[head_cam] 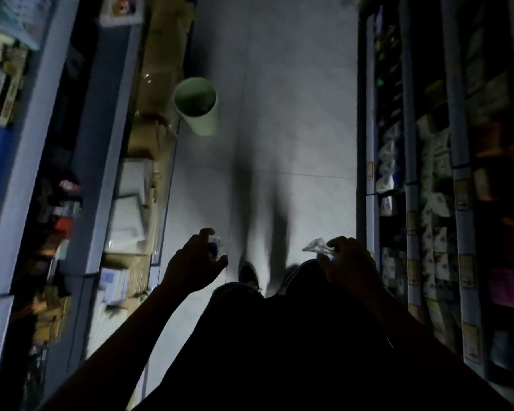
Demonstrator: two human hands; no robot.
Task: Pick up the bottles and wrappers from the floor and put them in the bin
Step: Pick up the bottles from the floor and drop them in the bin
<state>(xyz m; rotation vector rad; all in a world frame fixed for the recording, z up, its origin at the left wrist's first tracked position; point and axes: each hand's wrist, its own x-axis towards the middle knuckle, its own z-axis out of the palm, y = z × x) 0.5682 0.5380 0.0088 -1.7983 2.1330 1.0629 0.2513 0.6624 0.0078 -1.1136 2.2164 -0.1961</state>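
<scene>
Standing in a dim aisle, both arms out. Left hand [194, 264] curling its grip round a small clear bottle [217, 246]. Right hand [349, 259] pinching a crinkly clear wrapper [316, 247]. Further off, pale green bin [197, 105] sitting on the floor [294, 114], beside the left shelves [80, 143].

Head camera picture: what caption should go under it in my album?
Both hands carry clear crumpled wrappers toward a green bin.

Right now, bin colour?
Pale green bin, darker inside, standing on the floor; head view.
</scene>
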